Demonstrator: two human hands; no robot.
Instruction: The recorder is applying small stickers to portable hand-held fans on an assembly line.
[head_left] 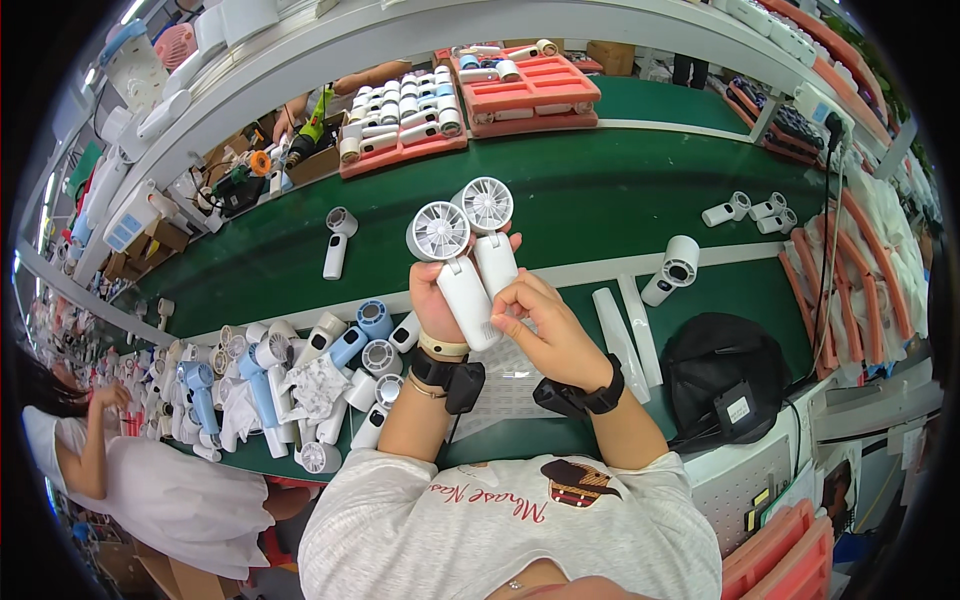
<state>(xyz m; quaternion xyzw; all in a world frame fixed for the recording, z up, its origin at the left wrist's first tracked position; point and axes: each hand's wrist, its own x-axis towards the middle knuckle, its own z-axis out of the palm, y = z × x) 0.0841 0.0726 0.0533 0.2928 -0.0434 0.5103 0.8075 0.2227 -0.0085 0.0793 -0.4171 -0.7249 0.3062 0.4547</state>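
Note:
Two white handheld fans are held side by side above the bench edge, their round grilles toward the far side. My left hand (432, 312) is closed around the nearer-left handheld fan (465, 300); its fingertips show behind the second handheld fan (495, 262), so both handles rest in that hand. From the right, my right hand (545, 325) reaches in with its fingers curled, thumb and forefinger pinched against the lower end of the left fan's handle. Whatever may lie between those fingertips is too small to make out. A white sheet (510, 385) with small markings lies beneath my wrists.
Many fans (265, 385) are heaped on the left. Across the green belt (590, 180) stand pink trays (530, 90). Single fans (340, 240) lie on the belt. A black bag (725, 375) and white strips (630, 335) are at right. Another person (150, 480) is at left.

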